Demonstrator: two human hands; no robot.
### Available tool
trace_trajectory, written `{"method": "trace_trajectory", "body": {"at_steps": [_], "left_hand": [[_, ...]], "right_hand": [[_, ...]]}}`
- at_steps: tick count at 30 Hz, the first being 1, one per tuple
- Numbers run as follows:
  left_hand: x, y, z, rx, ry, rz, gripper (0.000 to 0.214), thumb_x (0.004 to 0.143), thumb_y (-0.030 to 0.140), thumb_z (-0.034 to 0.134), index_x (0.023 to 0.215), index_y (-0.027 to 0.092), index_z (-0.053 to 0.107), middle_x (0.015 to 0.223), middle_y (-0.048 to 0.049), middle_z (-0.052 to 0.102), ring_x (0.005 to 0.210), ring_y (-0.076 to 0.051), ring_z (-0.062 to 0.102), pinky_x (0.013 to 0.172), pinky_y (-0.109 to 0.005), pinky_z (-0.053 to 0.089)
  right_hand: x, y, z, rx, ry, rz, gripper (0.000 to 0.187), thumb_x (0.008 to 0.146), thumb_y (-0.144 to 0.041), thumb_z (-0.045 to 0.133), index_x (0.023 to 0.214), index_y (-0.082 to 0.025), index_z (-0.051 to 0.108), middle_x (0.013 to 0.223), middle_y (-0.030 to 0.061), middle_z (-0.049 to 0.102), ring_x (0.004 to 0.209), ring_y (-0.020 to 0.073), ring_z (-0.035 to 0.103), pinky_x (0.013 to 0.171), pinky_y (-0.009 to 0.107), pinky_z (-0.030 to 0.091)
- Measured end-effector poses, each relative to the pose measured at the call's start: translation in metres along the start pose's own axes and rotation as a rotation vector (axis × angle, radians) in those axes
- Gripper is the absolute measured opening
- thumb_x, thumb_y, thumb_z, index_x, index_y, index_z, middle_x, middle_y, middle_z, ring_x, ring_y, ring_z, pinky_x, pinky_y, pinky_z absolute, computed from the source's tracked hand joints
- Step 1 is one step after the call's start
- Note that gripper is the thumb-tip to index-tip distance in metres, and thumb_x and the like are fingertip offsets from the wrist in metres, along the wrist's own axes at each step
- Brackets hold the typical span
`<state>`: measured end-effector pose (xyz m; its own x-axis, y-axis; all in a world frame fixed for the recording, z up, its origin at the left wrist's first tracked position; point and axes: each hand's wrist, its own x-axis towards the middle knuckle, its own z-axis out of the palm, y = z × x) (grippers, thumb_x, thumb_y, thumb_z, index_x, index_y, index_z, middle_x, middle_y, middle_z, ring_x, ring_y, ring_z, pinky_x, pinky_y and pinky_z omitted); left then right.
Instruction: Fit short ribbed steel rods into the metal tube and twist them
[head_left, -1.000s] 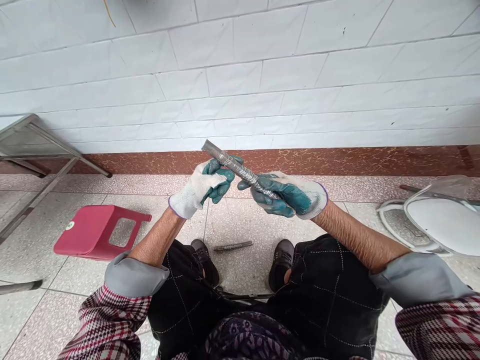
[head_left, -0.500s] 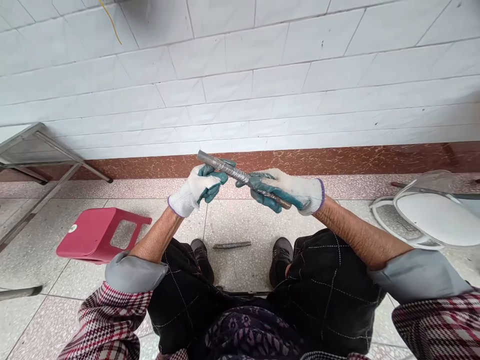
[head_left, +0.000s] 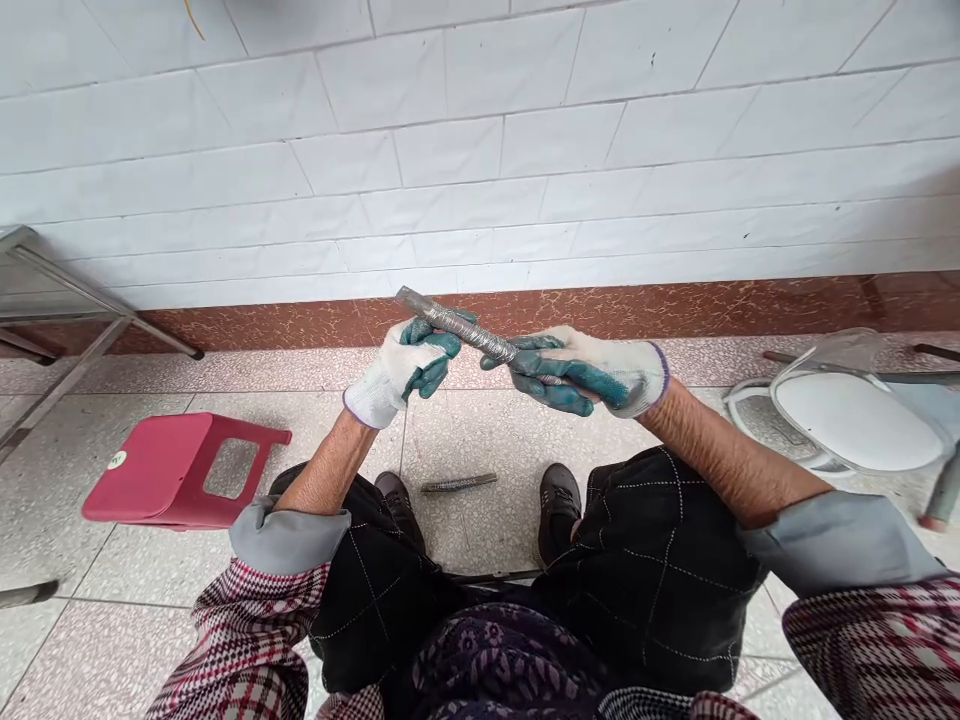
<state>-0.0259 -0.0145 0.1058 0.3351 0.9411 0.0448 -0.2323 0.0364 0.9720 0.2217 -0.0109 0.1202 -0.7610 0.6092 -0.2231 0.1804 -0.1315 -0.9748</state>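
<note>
A grey rod with thin silvery wire wound around its middle slants across in front of me, its bare end up to the left. My left hand, in a white glove with a green coated palm, is closed at the rod's upper part; a fingertip shows behind the rod and the other fingers are curled. My right hand, gloved alike, is wrapped around the lower part and hides much of that end. On the floor between my shoes lies another rod that looks wire-wound too.
A red plastic stool stands at the left, by a metal-legged table. At the right is a white round-seated chair. A white tiled wall with a reddish-brown base strip rises ahead.
The view has shifted slightly. Both hands still hold the rod at nearly the same slant; the right fingers have shifted around it, and its lower end is now more covered.
</note>
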Motion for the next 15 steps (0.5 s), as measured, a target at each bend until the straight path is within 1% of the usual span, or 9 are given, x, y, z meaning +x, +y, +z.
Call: {"method": "trace_trajectory", "body": {"at_steps": [1,3,5,7,8,9,11,13,15], "left_hand": [[0.001,-0.003,0.0,-0.003,0.011,-0.014,0.049,0.061,0.026,0.073,0.108,0.013,0.066,0.057,0.0121,0.038,0.036,-0.003,0.027,0.032,-0.023,0.022],[0.005,-0.011,0.002,0.008,0.067,-0.036,0.046,0.063,0.025,0.073,0.107,0.013,0.066,0.056,0.012,0.038,0.036,-0.003,0.028,0.032,-0.023,0.022],[0.01,-0.021,0.005,0.033,0.135,-0.042,0.04,0.066,0.026,0.071,0.104,0.014,0.066,0.057,0.0111,0.04,0.037,-0.004,0.03,0.034,-0.023,0.024],[0.015,-0.029,0.008,0.046,0.184,-0.033,0.033,0.069,0.027,0.07,0.1,0.015,0.065,0.055,0.0107,0.04,0.036,-0.004,0.031,0.034,-0.023,0.024],[0.017,-0.031,0.009,0.047,0.194,-0.029,0.031,0.07,0.027,0.069,0.097,0.015,0.064,0.054,0.0107,0.04,0.036,-0.005,0.031,0.033,-0.024,0.024],[0.018,-0.032,0.008,0.042,0.19,-0.026,0.028,0.069,0.027,0.069,0.094,0.016,0.063,0.053,0.0109,0.039,0.035,-0.005,0.03,0.033,-0.024,0.024],[0.018,-0.03,0.005,0.023,0.128,-0.027,0.026,0.068,0.028,0.071,0.089,0.018,0.06,0.053,0.0108,0.038,0.035,-0.005,0.03,0.032,-0.023,0.025],[0.016,-0.024,0.0,0.009,0.012,-0.038,0.028,0.066,0.031,0.074,0.086,0.019,0.057,0.054,0.0104,0.04,0.037,-0.004,0.032,0.033,-0.022,0.028],[0.013,-0.018,-0.005,0.014,-0.097,-0.048,0.03,0.066,0.035,0.077,0.083,0.019,0.057,0.053,0.0101,0.04,0.037,-0.005,0.033,0.034,-0.021,0.031]], "right_hand": [[0.002,0.003,-0.002,0.006,-0.017,0.003,0.044,0.089,-0.048,0.059,0.118,-0.016,0.06,0.066,-0.0056,0.05,0.035,0.0077,0.034,0.03,0.024,0.028],[0.008,0.008,-0.003,-0.115,0.074,0.007,0.04,0.091,-0.049,0.058,0.112,-0.016,0.063,0.067,-0.0027,0.054,0.041,0.0098,0.043,0.034,0.025,0.035],[0.015,0.013,0.0,-0.373,0.287,-0.018,0.031,0.089,-0.042,0.064,0.108,-0.017,0.065,0.076,0.0017,0.061,0.055,0.0132,0.054,0.045,0.026,0.044],[0.021,0.014,0.005,-0.629,0.519,-0.096,0.026,0.084,-0.03,0.07,0.107,-0.018,0.067,0.088,0.0049,0.066,0.074,0.0167,0.06,0.059,0.027,0.049],[0.022,0.014,0.006,-0.695,0.583,-0.13,0.026,0.083,-0.027,0.071,0.107,-0.018,0.068,0.091,0.0055,0.066,0.078,0.0175,0.06,0.062,0.028,0.049],[0.023,0.014,0.007,-0.688,0.601,-0.145,0.025,0.083,-0.025,0.07,0.107,-0.017,0.068,0.09,0.0054,0.066,0.077,0.0171,0.06,0.062,0.028,0.048],[0.021,0.013,0.007,-0.478,0.512,-0.11,0.023,0.087,-0.029,0.068,0.106,-0.016,0.068,0.079,0.0028,0.062,0.063,0.0132,0.054,0.051,0.025,0.044],[0.017,0.011,0.005,-0.165,0.323,-0.065,0.029,0.09,-0.035,0.066,0.11,-0.014,0.067,0.069,-0.0016,0.056,0.048,0.0088,0.045,0.039,0.022,0.037],[0.012,0.01,0.003,0.067,0.139,-0.066,0.037,0.09,-0.039,0.066,0.116,-0.011,0.064,0.066,-0.0043,0.053,0.039,0.0064,0.04,0.032,0.021,0.032]]}}
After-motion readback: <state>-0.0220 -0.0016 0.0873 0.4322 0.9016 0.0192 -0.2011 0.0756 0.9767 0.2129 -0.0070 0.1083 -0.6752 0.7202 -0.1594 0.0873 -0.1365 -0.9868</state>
